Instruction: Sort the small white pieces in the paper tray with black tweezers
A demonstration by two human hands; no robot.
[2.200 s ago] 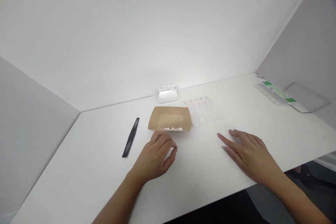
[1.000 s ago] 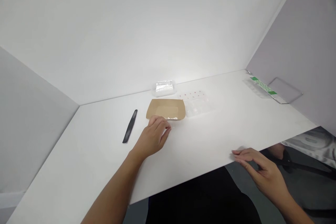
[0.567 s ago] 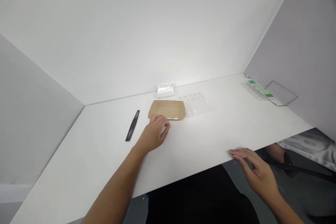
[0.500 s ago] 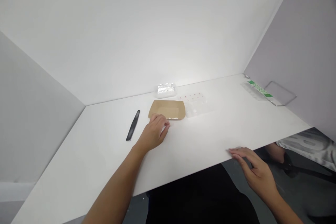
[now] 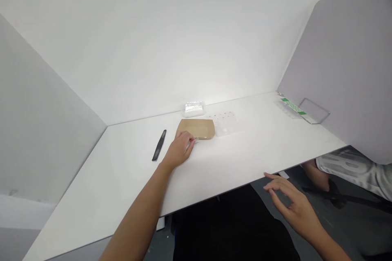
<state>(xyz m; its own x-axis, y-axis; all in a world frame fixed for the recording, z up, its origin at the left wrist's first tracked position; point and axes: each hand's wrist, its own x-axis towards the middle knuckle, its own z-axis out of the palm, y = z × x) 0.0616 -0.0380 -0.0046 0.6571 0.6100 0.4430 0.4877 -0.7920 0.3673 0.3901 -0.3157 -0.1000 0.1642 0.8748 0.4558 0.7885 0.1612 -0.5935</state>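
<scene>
Two seconds on, your right hand (image 5: 289,202) has drawn back to the table's (image 5: 223,167) front edge, fingers loosely parted, nothing visible in them. So the work falls, as I judge it, to your left hand (image 5: 178,149) alone: thumb and forefinger pinched on what looks like a pale sliver (image 5: 197,140), too small to identify. Brown tray (image 5: 197,127) mid-table, its near-left corner hidden behind that hand. Dotted clear sheet (image 5: 226,125) just beside the tray; clear pack (image 5: 194,109) behind; black tool (image 5: 159,145) lying apart, left. White tabletop, pale wall (image 5: 171,49). Far right: green-edged pouch (image 5: 293,106), wire frame (image 5: 324,116), grey panel (image 5: 346,61); below it, another person's printed clothing (image 5: 349,167).
</scene>
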